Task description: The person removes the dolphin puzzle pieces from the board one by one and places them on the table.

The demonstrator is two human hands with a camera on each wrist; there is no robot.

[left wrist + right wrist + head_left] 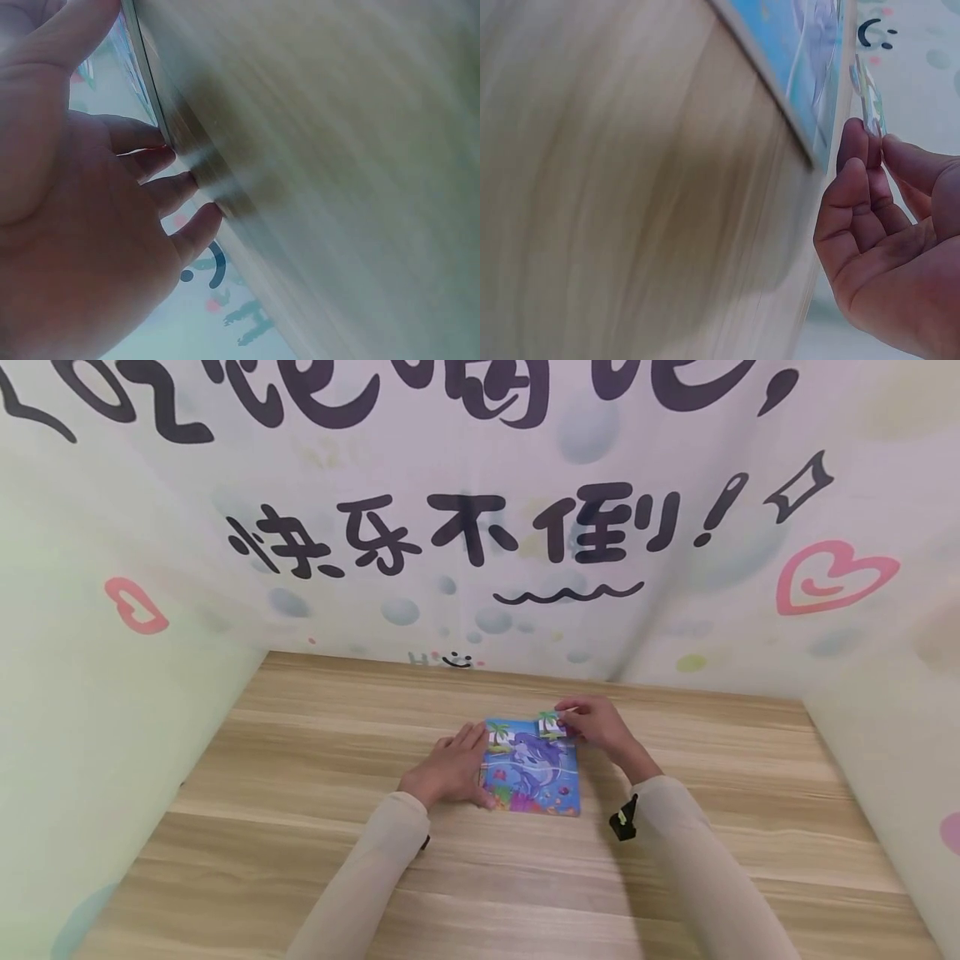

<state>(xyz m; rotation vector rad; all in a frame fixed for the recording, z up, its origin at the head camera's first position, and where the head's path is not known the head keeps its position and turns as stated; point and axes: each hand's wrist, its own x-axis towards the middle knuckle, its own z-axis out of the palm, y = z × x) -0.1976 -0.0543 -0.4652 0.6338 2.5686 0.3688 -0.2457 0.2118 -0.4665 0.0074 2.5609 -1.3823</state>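
Note:
On the wooden table lies a square jigsaw puzzle (pixel 534 781) with a blue sea picture, a dolphin, a palm tree and coral. My left hand (pixel 452 766) lies along its left side, with the thumb near the lower left corner. In the left wrist view, the left hand's fingers (pixel 196 229) are fairly straight and their tips touch the table beside the puzzle's edge. My right hand (pixel 600 727) pinches a small palm-tree puzzle piece (pixel 551 724) between thumb and fingers at the puzzle's upper right corner. The right wrist view shows this piece (pixel 870 97) edge-on, raised off the table.
The wooden table (pixel 315 735) reaches back to a white printed cloth wall (pixel 465 460) with black lettering. Similar pale walls stand at the left and right. A small black device (pixel 623 821) is at the right wrist.

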